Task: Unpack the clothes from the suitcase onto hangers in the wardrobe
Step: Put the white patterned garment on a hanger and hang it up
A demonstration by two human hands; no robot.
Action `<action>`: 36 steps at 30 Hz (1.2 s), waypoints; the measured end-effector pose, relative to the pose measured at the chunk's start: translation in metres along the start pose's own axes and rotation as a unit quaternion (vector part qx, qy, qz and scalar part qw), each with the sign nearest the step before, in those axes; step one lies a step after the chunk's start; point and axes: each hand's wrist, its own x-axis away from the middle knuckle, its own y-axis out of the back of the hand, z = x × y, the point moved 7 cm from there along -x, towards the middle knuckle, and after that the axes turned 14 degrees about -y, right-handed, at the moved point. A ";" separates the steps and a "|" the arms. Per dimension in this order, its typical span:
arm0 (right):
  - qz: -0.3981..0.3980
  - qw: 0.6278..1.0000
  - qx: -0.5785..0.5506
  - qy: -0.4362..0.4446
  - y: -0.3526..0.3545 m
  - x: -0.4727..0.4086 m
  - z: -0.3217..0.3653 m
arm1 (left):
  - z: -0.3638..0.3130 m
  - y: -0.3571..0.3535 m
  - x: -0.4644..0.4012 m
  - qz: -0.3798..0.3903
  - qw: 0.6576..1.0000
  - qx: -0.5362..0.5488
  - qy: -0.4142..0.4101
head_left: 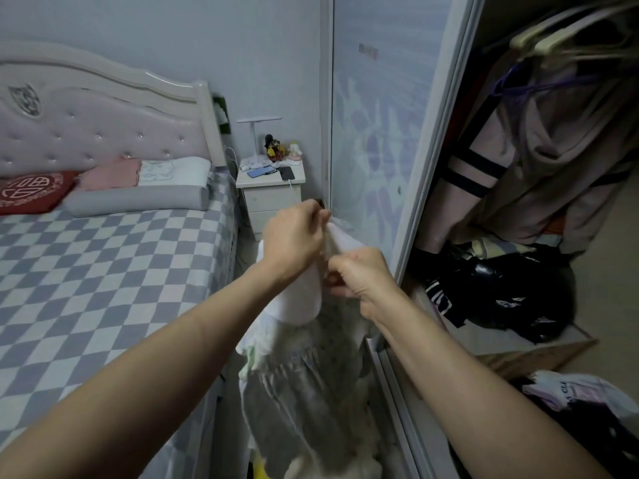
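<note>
White and grey cotton-like cloth makes up the dress (307, 385), which hangs in front of the person between the bed (103, 271) and the wardrobe door (383, 133). Its top is smooth and white; the skirt is grey, gathered at the waist, with a fine dotted print and soft ruffled trim along the edges.

The left hand (294, 236) is closed, fingers curled, pinching the white fabric at the upper edge of the dress. The right hand (359, 278) is closed too, gripping the same fabric just below and beside the left hand. The two hands are near each other, almost touching. Whether a hanger is inside the fabric cannot be told.

The wardrobe (518, 202) stands open at the right. Pale garments hang inside on hangers (539, 46), blurred, above a heap of dark glossy clothing (501, 292).

The bed carries a checked blue-and-white cover and a padded, buttoned headboard (96, 133). A small white bedside table (271, 198) holds a lamp (257, 133), two phones and small figurines.
</note>
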 end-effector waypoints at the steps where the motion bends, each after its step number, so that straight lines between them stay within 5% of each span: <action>1: -0.006 1.000 0.018 -0.018 0.001 -0.002 -0.011 | 0.005 0.002 -0.004 -0.007 1.000 -0.001 0.007; 10: -0.090 0.981 0.122 -0.117 0.036 -0.033 -0.107 | 0.024 0.009 -0.018 -0.018 0.999 -0.022 0.031; 20: -0.161 0.944 0.246 -0.152 0.097 -0.033 -0.143 | -0.018 0.003 -0.020 -0.053 0.996 0.056 -0.044; 22: -0.184 0.951 0.229 -0.091 0.116 -0.021 -0.112 | -0.031 -0.002 -0.023 -0.039 0.992 0.087 -0.085; 25: -0.284 0.945 0.092 0.134 0.147 0.022 -0.018 | -0.065 -0.015 -0.018 0.012 0.978 0.109 -0.179; 28: -0.227 0.943 0.097 0.223 0.145 0.047 0.052 | -0.103 -0.033 -0.004 0.069 0.950 0.100 -0.289; 31: -0.101 0.972 0.201 0.074 0.126 0.036 0.048 | -0.130 -0.042 0.006 0.088 0.916 0.129 -0.369; 36: -0.055 0.919 0.368 -0.131 0.143 0.026 -0.017 | -0.144 -0.052 0.020 0.109 0.881 0.124 -0.443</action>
